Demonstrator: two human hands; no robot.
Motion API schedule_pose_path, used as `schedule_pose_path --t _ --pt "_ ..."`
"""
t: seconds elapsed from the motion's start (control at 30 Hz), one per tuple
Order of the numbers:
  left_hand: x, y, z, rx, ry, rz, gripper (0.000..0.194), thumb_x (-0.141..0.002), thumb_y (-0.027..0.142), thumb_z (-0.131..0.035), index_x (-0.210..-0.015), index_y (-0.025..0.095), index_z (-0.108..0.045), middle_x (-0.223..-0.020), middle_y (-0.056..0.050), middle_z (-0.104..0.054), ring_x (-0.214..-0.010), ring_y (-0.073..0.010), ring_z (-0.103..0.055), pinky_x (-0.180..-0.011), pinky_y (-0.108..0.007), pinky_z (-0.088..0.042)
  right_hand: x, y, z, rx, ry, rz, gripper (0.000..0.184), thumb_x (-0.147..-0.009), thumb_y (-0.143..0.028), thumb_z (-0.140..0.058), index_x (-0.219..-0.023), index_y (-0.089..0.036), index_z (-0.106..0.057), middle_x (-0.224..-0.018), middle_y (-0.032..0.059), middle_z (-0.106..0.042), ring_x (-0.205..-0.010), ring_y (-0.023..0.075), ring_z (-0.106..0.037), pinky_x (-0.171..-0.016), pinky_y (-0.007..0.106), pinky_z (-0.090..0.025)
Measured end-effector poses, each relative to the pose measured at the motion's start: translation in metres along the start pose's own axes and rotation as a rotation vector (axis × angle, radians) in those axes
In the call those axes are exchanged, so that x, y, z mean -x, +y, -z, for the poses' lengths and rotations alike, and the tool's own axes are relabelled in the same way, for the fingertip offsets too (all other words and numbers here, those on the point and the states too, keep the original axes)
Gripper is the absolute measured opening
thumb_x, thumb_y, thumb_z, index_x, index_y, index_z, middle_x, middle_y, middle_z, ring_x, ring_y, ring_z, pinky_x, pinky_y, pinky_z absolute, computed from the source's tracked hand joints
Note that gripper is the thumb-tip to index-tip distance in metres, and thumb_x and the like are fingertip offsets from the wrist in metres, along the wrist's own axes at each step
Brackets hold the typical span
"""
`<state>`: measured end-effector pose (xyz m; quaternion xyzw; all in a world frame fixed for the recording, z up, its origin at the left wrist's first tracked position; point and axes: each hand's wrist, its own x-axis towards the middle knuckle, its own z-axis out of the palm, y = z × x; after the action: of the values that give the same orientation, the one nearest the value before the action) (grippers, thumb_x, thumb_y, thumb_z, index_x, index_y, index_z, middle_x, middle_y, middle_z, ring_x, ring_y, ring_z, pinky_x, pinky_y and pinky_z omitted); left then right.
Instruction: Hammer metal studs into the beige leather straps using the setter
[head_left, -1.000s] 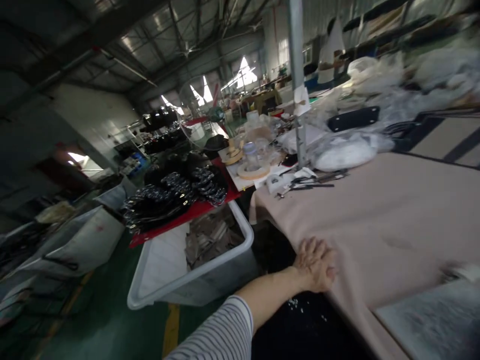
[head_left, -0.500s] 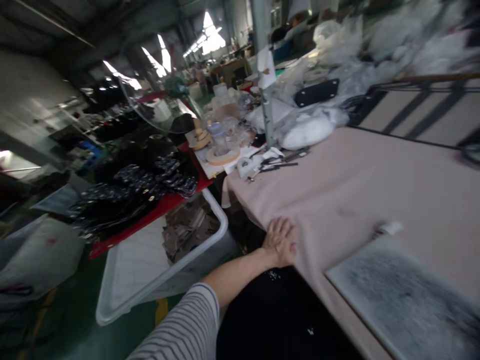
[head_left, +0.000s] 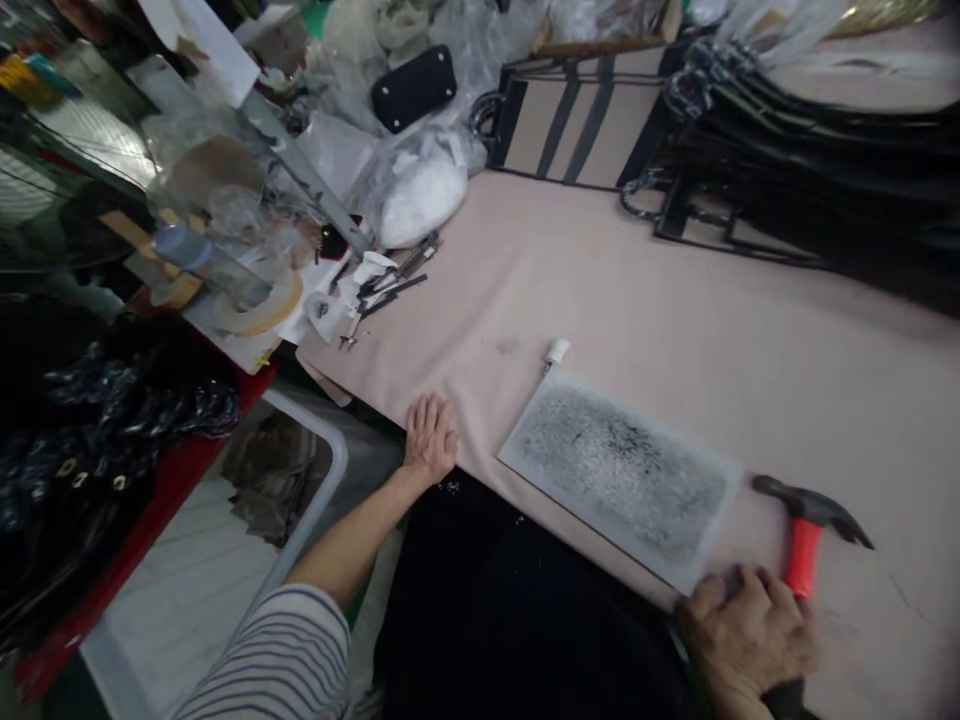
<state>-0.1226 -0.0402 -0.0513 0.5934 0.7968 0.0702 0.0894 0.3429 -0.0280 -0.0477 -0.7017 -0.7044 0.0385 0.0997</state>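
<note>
My left hand (head_left: 430, 437) lies flat with its fingers stretched out on the near edge of the pink-covered table (head_left: 675, 300). My right hand (head_left: 746, 632) rests at the table's front right with its fingers curled, just below the red handle of a black-headed hammer (head_left: 810, 520); whether it grips the handle's end I cannot tell. Between the hands lies a grey speckled rectangular pad (head_left: 619, 472), and a small white bottle (head_left: 556, 352) lies at the pad's far corner.
Scissors and small tools (head_left: 382, 290) lie at the table's left end beside tape rolls (head_left: 259, 305) and plastic bags (head_left: 420, 190). Black straps and beige bag panels (head_left: 750, 130) fill the far right. A white bin (head_left: 225, 560) and dark chained pieces (head_left: 112, 410) stand to the left.
The view has swung right and down, bringing the pad, the hammer and my right hand into sight. My left hand has stayed on the table edge.
</note>
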Motion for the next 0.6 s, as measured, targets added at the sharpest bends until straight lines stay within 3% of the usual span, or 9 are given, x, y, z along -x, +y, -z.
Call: schedule_pose_path --t 0.07,0.17,0.3,0.33,0.37,0.43,0.47,0.5,0.6 --pt "-0.004 -0.001 0.008 0.045 -0.037 0.011 0.063 -0.094 0.032 -0.045 -0.151 0.011 -0.034 -0.165 -0.018 -0.024 -0.155 -0.0363 -0.011 -0.125 -0.061 -0.013 -0.009 -0.014 0.016 -0.008 -0.009 -0.073 0.061 -0.091 -0.040 -0.043 -0.141 -0.004 -0.047 -0.143 0.0297 -0.044 -0.144 0.0480 -0.024 -0.111 0.072 -0.027" --pt "0.002 0.000 0.035 0.192 -0.097 0.047 0.053 -0.095 0.031 -0.042 -0.144 0.010 -0.046 -0.161 -0.017 -0.033 -0.153 -0.0328 -0.021 -0.126 -0.057 -0.019 -0.021 -0.032 0.059 -0.097 -0.159 -0.058 0.064 -0.095 -0.047 -0.036 -0.138 0.000 -0.048 -0.142 0.0324 -0.045 -0.141 0.0475 -0.031 -0.112 0.069 -0.031" --pt "0.054 0.011 0.076 0.445 -0.078 0.145 0.049 -0.099 0.037 -0.037 -0.138 0.013 -0.052 -0.156 -0.014 -0.042 -0.147 -0.0238 -0.036 -0.125 -0.044 -0.029 -0.010 -0.063 0.115 -0.453 -0.259 -0.034 0.065 -0.096 -0.052 -0.041 -0.145 -0.010 -0.043 -0.146 0.0210 -0.048 -0.138 0.0334 -0.044 -0.118 0.051 -0.034" --pt "0.071 0.015 0.081 0.508 -0.144 0.149 0.048 -0.100 0.038 -0.035 -0.139 0.016 -0.052 -0.156 -0.012 -0.043 -0.146 -0.0223 -0.038 -0.125 -0.042 -0.030 -0.003 -0.073 0.121 -0.560 -0.397 -0.023 0.063 -0.096 -0.053 -0.040 -0.146 -0.015 -0.043 -0.146 0.0166 -0.050 -0.137 0.0305 -0.046 -0.118 0.048 -0.035" --pt "0.088 0.019 0.083 0.573 -0.296 0.117 0.048 -0.100 0.039 -0.034 -0.140 0.019 -0.053 -0.156 -0.010 -0.044 -0.145 -0.0217 -0.040 -0.125 -0.043 -0.030 0.004 -0.083 0.124 -0.653 -0.625 0.010 0.061 -0.097 -0.054 -0.038 -0.146 -0.019 -0.045 -0.146 0.0128 -0.052 -0.136 0.0282 -0.048 -0.117 0.046 -0.038" --pt "0.113 0.026 0.076 0.618 -0.744 0.037 0.041 -0.097 0.043 -0.042 -0.129 0.026 -0.063 -0.145 -0.006 -0.057 -0.139 -0.0242 -0.049 -0.124 -0.049 -0.031 0.013 -0.100 0.118 -0.706 -1.115 0.107 0.060 -0.097 -0.059 -0.036 -0.139 -0.021 -0.056 -0.141 0.0106 -0.058 -0.133 0.0285 -0.052 -0.117 0.045 -0.039" --pt "0.119 0.030 0.069 0.566 -0.827 0.086 0.039 -0.096 0.042 -0.044 -0.123 0.025 -0.067 -0.141 -0.008 -0.061 -0.137 -0.0263 -0.050 -0.124 -0.053 -0.029 0.015 -0.107 0.113 -0.662 -1.227 0.125 0.063 -0.096 -0.062 -0.037 -0.135 -0.019 -0.060 -0.140 0.0122 -0.059 -0.134 0.0307 -0.051 -0.119 0.047 -0.036" --pt "0.122 0.034 0.062 0.494 -0.797 0.180 0.039 -0.096 0.040 -0.044 -0.120 0.023 -0.068 -0.140 -0.009 -0.061 -0.137 -0.0276 -0.050 -0.124 -0.055 -0.028 0.015 -0.111 0.107 -0.614 -1.234 0.106 0.066 -0.095 -0.064 -0.037 -0.135 -0.017 -0.061 -0.141 0.0139 -0.057 -0.137 0.0326 -0.047 -0.121 0.050 -0.030" --pt "0.117 0.043 0.042 0.393 -0.473 0.390 0.042 -0.096 0.033 -0.040 -0.127 0.016 -0.063 -0.144 -0.015 -0.056 -0.140 -0.0272 -0.047 -0.122 -0.050 -0.032 0.012 -0.115 0.096 -0.657 -1.169 0.016 0.072 -0.094 -0.068 -0.036 -0.145 -0.018 -0.051 -0.153 0.0127 -0.046 -0.144 0.0318 -0.036 -0.123 0.051 -0.023"
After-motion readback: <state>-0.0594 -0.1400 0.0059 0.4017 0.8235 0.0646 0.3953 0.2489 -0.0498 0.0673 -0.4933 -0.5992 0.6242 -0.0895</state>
